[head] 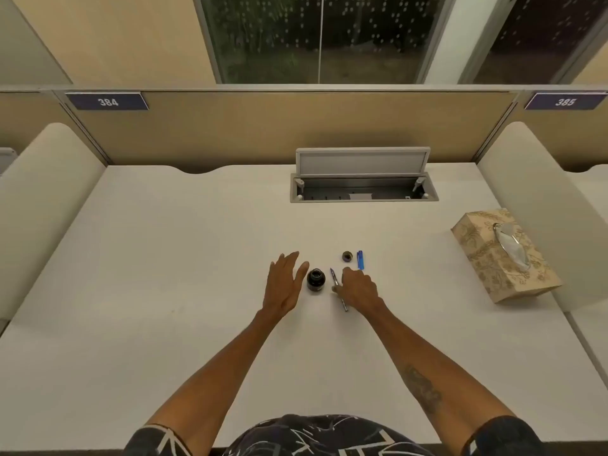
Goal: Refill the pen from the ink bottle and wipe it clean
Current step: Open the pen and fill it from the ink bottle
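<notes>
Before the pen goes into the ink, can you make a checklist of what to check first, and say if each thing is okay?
1. Ink bottle open: ok. Its lid lies apart on the desk.
2. Bottle upright: ok, its mouth faces up.
3. Pen uncapped: ok. The nib is bare and the blue cap lies beside the lid.
4. Pen held firmly: cannot tell. The right hand has its fingers on it, but the pen may be resting on the desk.
5. Bottle steadied: not ok. The left hand is open beside it, not touching.
6. Tissues for wiping: ok. The tissue box sits at the right, with a tissue sticking out.
</notes>
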Demonstrator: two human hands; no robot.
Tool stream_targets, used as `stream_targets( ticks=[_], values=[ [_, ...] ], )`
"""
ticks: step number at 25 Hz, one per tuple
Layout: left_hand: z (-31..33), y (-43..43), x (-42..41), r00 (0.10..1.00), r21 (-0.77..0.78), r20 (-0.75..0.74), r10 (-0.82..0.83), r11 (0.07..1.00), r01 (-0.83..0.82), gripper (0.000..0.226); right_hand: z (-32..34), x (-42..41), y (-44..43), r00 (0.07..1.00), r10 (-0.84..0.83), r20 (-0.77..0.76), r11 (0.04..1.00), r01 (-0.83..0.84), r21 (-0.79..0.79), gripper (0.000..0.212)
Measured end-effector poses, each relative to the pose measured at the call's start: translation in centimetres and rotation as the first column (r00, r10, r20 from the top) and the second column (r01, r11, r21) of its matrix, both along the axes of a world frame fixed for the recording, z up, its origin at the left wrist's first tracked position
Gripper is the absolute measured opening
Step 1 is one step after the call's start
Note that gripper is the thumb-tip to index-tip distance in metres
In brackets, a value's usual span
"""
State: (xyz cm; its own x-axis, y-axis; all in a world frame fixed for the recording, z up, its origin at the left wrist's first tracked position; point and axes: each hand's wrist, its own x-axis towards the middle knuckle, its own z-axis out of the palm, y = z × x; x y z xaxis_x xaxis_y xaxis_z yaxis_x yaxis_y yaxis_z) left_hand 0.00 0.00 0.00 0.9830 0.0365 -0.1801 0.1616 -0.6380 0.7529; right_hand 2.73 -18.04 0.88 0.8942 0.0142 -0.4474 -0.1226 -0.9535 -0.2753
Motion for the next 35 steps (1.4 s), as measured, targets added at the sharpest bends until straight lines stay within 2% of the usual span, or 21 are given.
stream_targets(
  ticks=[4, 7, 9, 11, 13, 15, 17, 19, 21, 24, 28, 32, 35],
  values=[
    [0.1, -0.4, -0.3, 1.0, -0.029, 0.029, 0.012, 1.0, -0.012, 0.055, -0.5, -0.8, 0.1, 1.0, -0.006, -0.026, 1.0, 0.005, -0.021, 0.024],
    [0.1, -0.5, 0.0, 0.991, -0.013, 0.111, 0.072, 0.997, -0.071, 0.049, -0.8, -0.6, 0.1, 0.999, -0.022, -0.03, 1.0, 0.022, 0.004, 0.022],
    [0.4, -0.6, 0.5, 0.978, -0.028, 0.172, 0.116, 0.993, -0.113, 0.044, -0.9, -0.2, -0.1, 0.996, -0.08, -0.033, 0.994, 0.082, 0.067, 0.023],
    [1.3, -0.9, 1.1, 0.961, -0.061, 0.234, 0.147, 0.989, -0.136, 0.038, -0.1, 0.5, -0.4, 0.977, -0.214, -0.013, 0.956, 0.212, 0.202, 0.024],
    [2.6, -1.3, 1.9, 0.943, -0.111, 0.285, 0.173, 0.983, -0.146, 0.03, 1.5, 1.6, -0.7, 0.932, -0.36, 0.046, 0.876, 0.321, 0.359, 0.019],
    [3.9, -1.5, 3.0, 0.937, -0.172, 0.299, 0.184, 0.976, -0.136, 0.024, 3.3, 2.9, -0.8, 0.892, -0.448, 0.054, 0.767, 0.353, 0.536, 0.014],
    [5.2, -1.7, 4.4, 0.945, -0.223, 0.275, 0.18, 0.968, -0.119, 0.025, 4.8, 3.8, -0.6, 0.889, -0.457, -0.028, 0.576, 0.32, 0.752, 0.009],
    [6.4, -1.8, 5.6, 0.969, -0.306, 0.201, 0.141, 0.949, -0.075, 0.032, 6.1, 4.1, -0.2, 0.908, -0.393, -0.142, 0.376, 0.3, 0.876, 0.008],
    [7.6, -1.9, 6.4, 0.992, -0.441, 0.105, 0.073, 0.897, -0.019, 0.038, 7.0, 4.1, 0.1, 0.933, -0.303, -0.196, 0.29, 0.286, 0.913, 0.012],
    [8.7, -1.7, 6.9, 0.999, -0.645, -0.003, 0.033, 0.764, -0.027, 0.042, 7.4, 4.1, 0.6, 0.956, -0.179, -0.23, 0.234, 0.269, 0.934, 0.017],
    [9.4, -1.3, 6.9, 1.0, -0.733, -0.008, -0.009, 0.68, 0.0, 0.038, 8.2, 4.0, 1.5, 0.941, -0.13, -0.313, 0.126, 0.328, 0.936, 0.025],
    [10.2, -1.4, 7.2, 0.999, -0.751, 0.001, 0.047, 0.66, -0.03, 0.031, 9.9, 4.3, 2.2, 0.931, -0.141, -0.336, 0.166, 0.357, 0.919, 0.038],
    [11.0, -2.0, 7.7, 0.994, -0.752, -0.022, 0.11, 0.653, -0.089, 0.028, 10.6, 4.4, 3.2, 0.92, -0.298, -0.255, 0.175, 0.316, 0.933, 0.033]
  ],
)
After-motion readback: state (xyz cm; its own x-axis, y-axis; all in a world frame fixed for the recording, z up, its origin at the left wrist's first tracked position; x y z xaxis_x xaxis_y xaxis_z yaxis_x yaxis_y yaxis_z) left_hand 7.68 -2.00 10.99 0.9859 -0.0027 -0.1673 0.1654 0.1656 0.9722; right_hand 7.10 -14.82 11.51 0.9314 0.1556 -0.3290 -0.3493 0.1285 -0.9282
